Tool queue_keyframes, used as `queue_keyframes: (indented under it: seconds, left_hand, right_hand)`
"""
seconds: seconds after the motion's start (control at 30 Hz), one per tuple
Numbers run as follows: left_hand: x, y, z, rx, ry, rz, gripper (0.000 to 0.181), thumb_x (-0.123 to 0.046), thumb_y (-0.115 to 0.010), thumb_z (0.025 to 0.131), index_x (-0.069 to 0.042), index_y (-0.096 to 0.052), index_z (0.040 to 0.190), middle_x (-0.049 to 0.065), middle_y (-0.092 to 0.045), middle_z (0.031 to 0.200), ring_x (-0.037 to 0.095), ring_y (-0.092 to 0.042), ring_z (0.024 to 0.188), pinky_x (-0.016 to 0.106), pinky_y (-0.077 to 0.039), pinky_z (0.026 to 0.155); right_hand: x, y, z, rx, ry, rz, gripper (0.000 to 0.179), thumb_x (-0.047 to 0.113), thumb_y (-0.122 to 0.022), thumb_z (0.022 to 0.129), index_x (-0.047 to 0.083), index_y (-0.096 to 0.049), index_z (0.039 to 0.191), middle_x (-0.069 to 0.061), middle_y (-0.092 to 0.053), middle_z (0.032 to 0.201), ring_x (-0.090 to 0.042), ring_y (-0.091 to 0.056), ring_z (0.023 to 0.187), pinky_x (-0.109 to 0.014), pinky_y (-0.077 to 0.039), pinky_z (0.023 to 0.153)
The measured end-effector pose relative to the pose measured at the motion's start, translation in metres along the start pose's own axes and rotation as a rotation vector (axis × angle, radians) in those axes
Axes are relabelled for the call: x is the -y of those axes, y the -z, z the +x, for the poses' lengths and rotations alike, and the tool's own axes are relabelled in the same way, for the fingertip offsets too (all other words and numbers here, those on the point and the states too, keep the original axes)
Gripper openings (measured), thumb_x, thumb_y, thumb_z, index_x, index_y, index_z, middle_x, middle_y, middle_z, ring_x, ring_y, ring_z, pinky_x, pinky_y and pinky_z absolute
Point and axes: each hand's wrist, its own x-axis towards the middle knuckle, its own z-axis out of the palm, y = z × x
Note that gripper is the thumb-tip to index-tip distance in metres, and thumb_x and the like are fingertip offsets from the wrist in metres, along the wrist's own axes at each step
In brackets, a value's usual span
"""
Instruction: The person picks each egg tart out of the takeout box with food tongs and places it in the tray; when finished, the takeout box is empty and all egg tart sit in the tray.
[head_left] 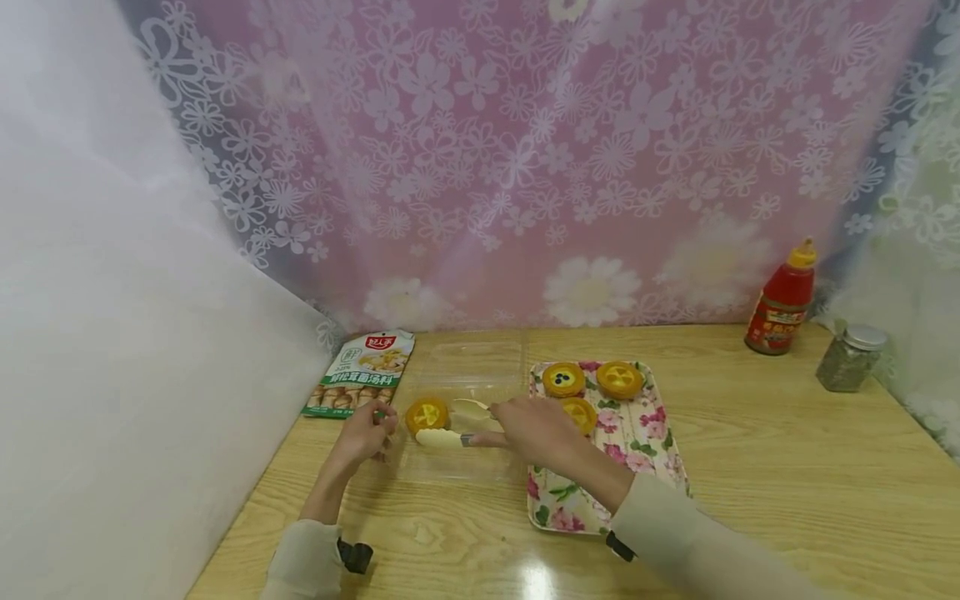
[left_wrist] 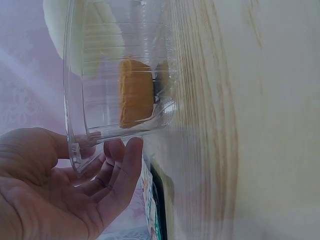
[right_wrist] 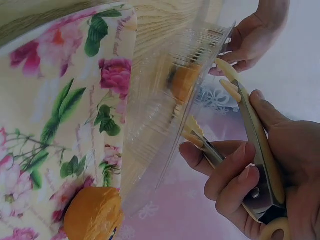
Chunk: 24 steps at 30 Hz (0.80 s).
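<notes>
My left hand (head_left: 365,435) holds the near left rim of a clear plastic container (left_wrist: 75,115), thumb on one side and fingertips against its wall. Inside the container, at its left end, sits one egg tart (head_left: 424,412) with yellow pieces on top. My right hand (head_left: 536,429) grips metal tongs (right_wrist: 255,135) with cream, scalloped tips. The tongs are spread over the container, one tip (head_left: 441,438) overlapping the tart's near edge in the head view and the other to its right. Apart from the tips, the tart's sides are free.
Right of the container lies a floral tray (head_left: 637,492) with three more tarts (head_left: 619,380) at its far end. A mushroom soup seasoning packet (head_left: 363,375) lies at the back left. Far right stand a red sauce bottle (head_left: 782,304) and a glass jar (head_left: 849,360).
</notes>
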Motion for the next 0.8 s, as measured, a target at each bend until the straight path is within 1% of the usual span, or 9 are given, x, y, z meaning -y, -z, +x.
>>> queue_keyframes:
  seconds: [0.13, 0.23, 0.33, 0.4, 0.5, 0.6, 0.7, 0.73, 0.8]
  left_hand:
    - [-0.001, 0.000, 0.000, -0.001, -0.004, 0.005, 0.019, -0.011, -0.056, 0.108, 0.002, -0.058, 0.123, 0.022, -0.062, 0.098, 0.031, -0.064, 0.070, 0.043, -0.061, 0.057]
    - [-0.002, -0.001, 0.000, 0.001, -0.005, 0.009, 0.019, -0.010, -0.055, 0.109, 0.002, -0.058, 0.122, 0.022, -0.062, 0.098, 0.031, -0.064, 0.071, 0.042, -0.060, 0.057]
    - [-0.003, -0.001, -0.001, 0.007, -0.007, 0.004, 0.018, -0.010, -0.055, 0.109, 0.003, -0.058, 0.122, 0.023, -0.062, 0.097, 0.032, -0.064, 0.071, 0.042, -0.060, 0.057]
    - [-0.003, -0.001, -0.001, 0.013, -0.010, -0.001, 0.018, -0.009, -0.055, 0.109, 0.003, -0.057, 0.121, 0.023, -0.062, 0.097, 0.032, -0.064, 0.071, 0.042, -0.060, 0.057]
    - [-0.003, -0.001, -0.001, 0.014, -0.018, -0.002, 0.017, -0.009, -0.055, 0.108, 0.004, -0.057, 0.120, 0.023, -0.062, 0.096, 0.032, -0.063, 0.071, 0.043, -0.060, 0.057]
    - [-0.003, 0.000, -0.001, 0.005, -0.032, 0.008, 0.017, -0.008, -0.055, 0.108, 0.003, -0.058, 0.119, 0.023, -0.063, 0.095, 0.032, -0.064, 0.070, 0.043, -0.060, 0.057]
    - [-0.003, 0.000, -0.002, -0.001, -0.041, 0.014, 0.016, -0.008, -0.055, 0.108, 0.003, -0.058, 0.119, 0.023, -0.063, 0.095, 0.032, -0.064, 0.070, 0.043, -0.060, 0.058]
    - [-0.003, 0.000, -0.002, -0.001, -0.041, 0.013, 0.016, -0.008, -0.056, 0.108, 0.003, -0.058, 0.119, 0.023, -0.063, 0.095, 0.032, -0.064, 0.070, 0.043, -0.060, 0.058]
    - [-0.003, 0.000, -0.002, -0.001, -0.038, 0.012, 0.017, -0.008, -0.056, 0.108, 0.004, -0.058, 0.119, 0.024, -0.063, 0.095, 0.033, -0.064, 0.069, 0.044, -0.060, 0.058]
  right_hand:
    - [0.004, -0.006, 0.007, 0.015, -0.020, 0.018, 0.048, 0.058, -0.065, 0.097, 0.011, -0.072, 0.090, 0.003, -0.048, 0.057, -0.010, -0.034, 0.046, -0.025, -0.024, 0.045]
    - [0.006, -0.011, 0.012, 0.025, -0.023, 0.016, 0.049, 0.058, -0.064, 0.098, 0.014, -0.064, 0.078, 0.004, -0.039, 0.053, -0.010, -0.029, 0.046, -0.024, -0.023, 0.044]
    - [0.007, -0.018, 0.017, 0.016, -0.026, -0.005, 0.051, 0.059, -0.063, 0.098, 0.014, -0.060, 0.073, 0.004, -0.035, 0.053, -0.010, -0.028, 0.046, -0.024, -0.023, 0.044]
    - [0.008, -0.023, 0.018, 0.010, -0.034, -0.019, 0.052, 0.060, -0.063, 0.098, 0.014, -0.061, 0.074, 0.004, -0.037, 0.054, -0.010, -0.029, 0.047, -0.025, -0.025, 0.044]
    - [0.009, -0.031, 0.021, -0.003, -0.036, -0.047, 0.053, 0.062, -0.062, 0.097, 0.013, -0.065, 0.080, 0.003, -0.046, 0.057, -0.010, -0.035, 0.048, -0.025, -0.029, 0.043]
    - [0.012, -0.040, 0.022, -0.030, -0.022, -0.099, 0.056, 0.065, -0.061, 0.096, 0.010, -0.072, 0.092, 0.001, -0.052, 0.060, -0.010, -0.038, 0.048, -0.025, -0.030, 0.041]
    - [0.016, -0.046, 0.024, -0.067, -0.015, -0.173, 0.061, 0.067, -0.059, 0.096, 0.009, -0.075, 0.105, -0.001, -0.054, 0.062, -0.009, -0.038, 0.048, -0.024, -0.028, 0.040]
    - [0.017, -0.047, 0.024, -0.072, -0.019, -0.191, 0.062, 0.067, -0.058, 0.096, 0.009, -0.075, 0.107, -0.002, -0.054, 0.062, -0.009, -0.037, 0.048, -0.024, -0.027, 0.041]
    - [0.020, -0.050, 0.025, -0.078, -0.027, -0.216, 0.061, 0.067, -0.058, 0.096, 0.009, -0.075, 0.105, -0.002, -0.055, 0.063, -0.009, -0.037, 0.048, -0.024, -0.028, 0.041]
